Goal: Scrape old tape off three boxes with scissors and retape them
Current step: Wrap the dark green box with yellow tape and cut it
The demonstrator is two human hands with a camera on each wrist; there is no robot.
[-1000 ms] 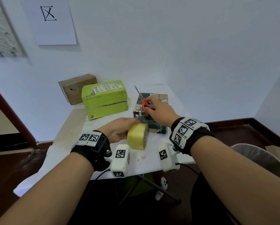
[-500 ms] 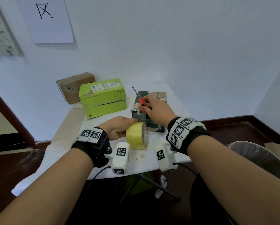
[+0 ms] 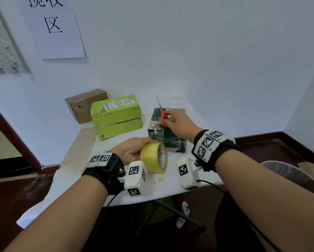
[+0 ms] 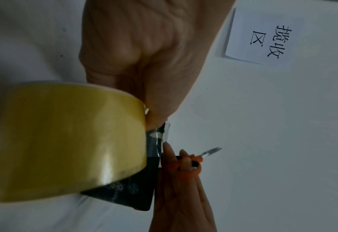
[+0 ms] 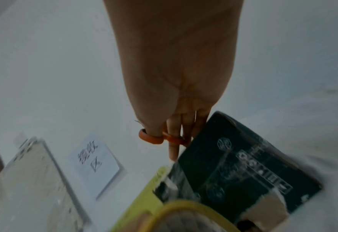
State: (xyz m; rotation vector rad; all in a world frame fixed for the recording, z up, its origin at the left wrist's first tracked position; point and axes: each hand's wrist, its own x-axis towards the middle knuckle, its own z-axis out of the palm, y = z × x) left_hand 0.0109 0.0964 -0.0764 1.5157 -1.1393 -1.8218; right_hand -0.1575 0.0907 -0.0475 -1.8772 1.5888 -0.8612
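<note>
The left hand point(image 3: 130, 151) holds the yellow tape roll point(image 3: 154, 157) as it did a second ago, just in front of the dark box point(image 3: 168, 140) on the white table point(image 3: 76, 160). The right hand point(image 3: 180, 122) keeps its fingers in the orange handles of the scissors point(image 3: 162, 115) and rests on top of this box, blades pointing up and away. Between the pictures the hands have hardly moved; mostly the head has come nearer. Probably scraping of this box is finished and retaping begins. The green box point(image 3: 116, 115) and brown box point(image 3: 85, 104) wait behind.
</note>
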